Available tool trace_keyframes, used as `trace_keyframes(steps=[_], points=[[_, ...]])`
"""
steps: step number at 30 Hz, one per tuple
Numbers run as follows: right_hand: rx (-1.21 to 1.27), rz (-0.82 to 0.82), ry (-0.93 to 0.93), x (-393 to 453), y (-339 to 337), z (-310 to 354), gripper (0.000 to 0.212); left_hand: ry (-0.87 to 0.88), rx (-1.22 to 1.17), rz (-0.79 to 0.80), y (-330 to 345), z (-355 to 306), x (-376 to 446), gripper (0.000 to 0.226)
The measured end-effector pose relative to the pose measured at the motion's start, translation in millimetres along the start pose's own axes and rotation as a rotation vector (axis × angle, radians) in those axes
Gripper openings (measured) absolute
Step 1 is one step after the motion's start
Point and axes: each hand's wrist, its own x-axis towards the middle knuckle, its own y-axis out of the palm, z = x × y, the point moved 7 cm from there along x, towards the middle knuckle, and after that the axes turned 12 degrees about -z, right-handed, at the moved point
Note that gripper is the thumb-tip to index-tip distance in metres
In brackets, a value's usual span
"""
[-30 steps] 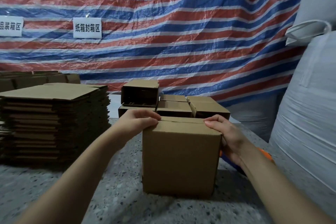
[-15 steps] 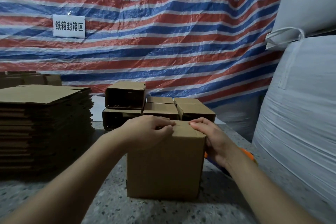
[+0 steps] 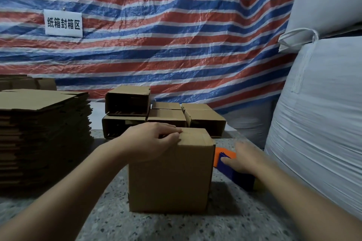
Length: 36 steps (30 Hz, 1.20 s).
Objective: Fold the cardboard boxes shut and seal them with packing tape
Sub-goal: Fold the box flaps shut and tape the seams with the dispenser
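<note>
A brown cardboard box [image 3: 170, 178] stands upright on the speckled table, its top flaps folded down. My left hand [image 3: 150, 141] lies over the box's top left edge, and its bent fingers press the flaps near the middle seam. To the right of the box, a tape dispenser [image 3: 233, 172] with an orange and blue body lies on the table. My right hand [image 3: 246, 158] is down on it, thumb against the blue part; the other fingers are hidden behind it.
A tall stack of flat cardboard [image 3: 41, 135] fills the left. Several small boxes [image 3: 166, 115], some open toward me, sit behind the box. Big white sacks [image 3: 321, 123] crowd the right. A striped tarp [image 3: 176, 35] with a sign hangs behind.
My right hand left the box's top right edge and dropped to the tape dispenser. My left hand stayed on the flaps.
</note>
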Motion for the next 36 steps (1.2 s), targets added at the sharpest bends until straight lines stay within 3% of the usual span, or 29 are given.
trace_keyframes(steps=[3, 11, 21, 24, 28, 32, 34, 36], points=[[0.036, -0.014, 0.054, -6, 7, -1, 0.088, 0.009, 0.006, -0.005, 0, 0, 0, 0.042], [-0.061, -0.048, 0.001, -22, 13, 1, 0.05, 0.002, 0.006, -0.004, 0, 1, 1, 0.04], [-0.018, -0.049, 0.001, -18, 15, 2, 0.044, 0.018, 0.013, -0.011, 3, 2, 1, 0.045], [0.21, -0.091, 0.064, 3, -20, 1, 0.049, 0.027, 0.009, -0.014, 3, 2, 1, 0.045], [0.846, -0.116, 0.164, 26, -110, 13, 0.05, 0.031, 0.006, -0.007, 4, 4, 3, 0.045], [1.21, 0.173, -0.077, 24, -186, 59, 0.05, 0.039, 0.009, -0.004, 3, 2, 1, 0.044], [1.257, 0.315, -0.197, 15, -202, 82, 0.046, 0.049, 0.009, 0.002, 1, -2, 0, 0.043], [1.182, 0.424, -0.27, 8, -201, 100, 0.056, 0.046, -0.01, 0.02, -2, -6, -3, 0.042]])
